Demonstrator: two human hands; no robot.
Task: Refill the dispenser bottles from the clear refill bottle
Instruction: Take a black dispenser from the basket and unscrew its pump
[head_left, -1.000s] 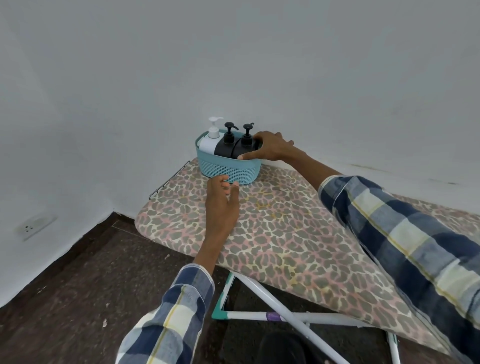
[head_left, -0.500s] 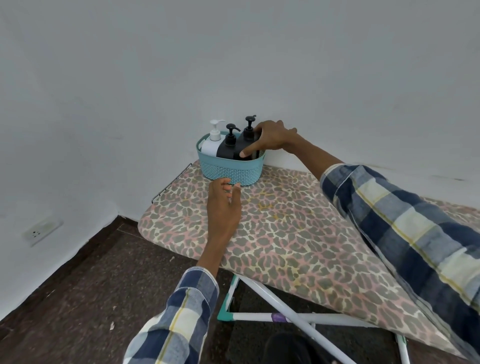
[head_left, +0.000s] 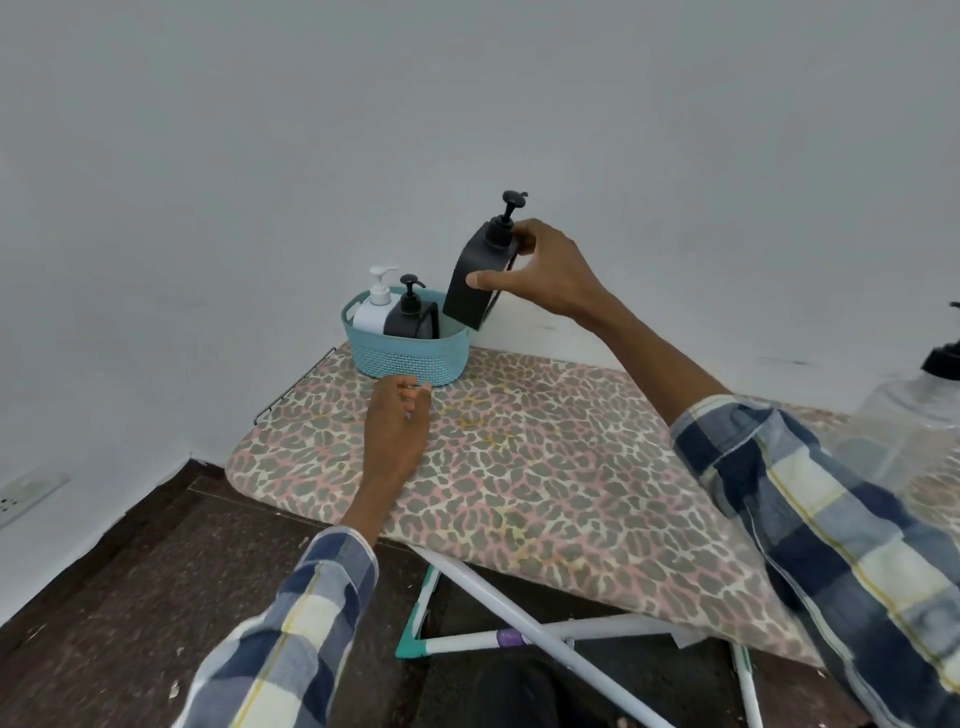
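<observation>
My right hand grips a black pump dispenser bottle by its upper part and holds it tilted in the air above the right end of a teal basket. Inside the basket stand a white pump bottle and a second black pump bottle. My left hand rests flat on the leopard-print ironing board, fingertips touching the basket's front wall. The clear refill bottle with a black cap stands at the right edge, partly cut off.
The board stands against a white wall in a corner, on white crossed legs. A dark stone floor lies below to the left. A wall socket sits low on the left wall.
My right hand has lifted the rightmost black bottle up out of the basket and tilted it. My left hand has stayed at the basket's front.
</observation>
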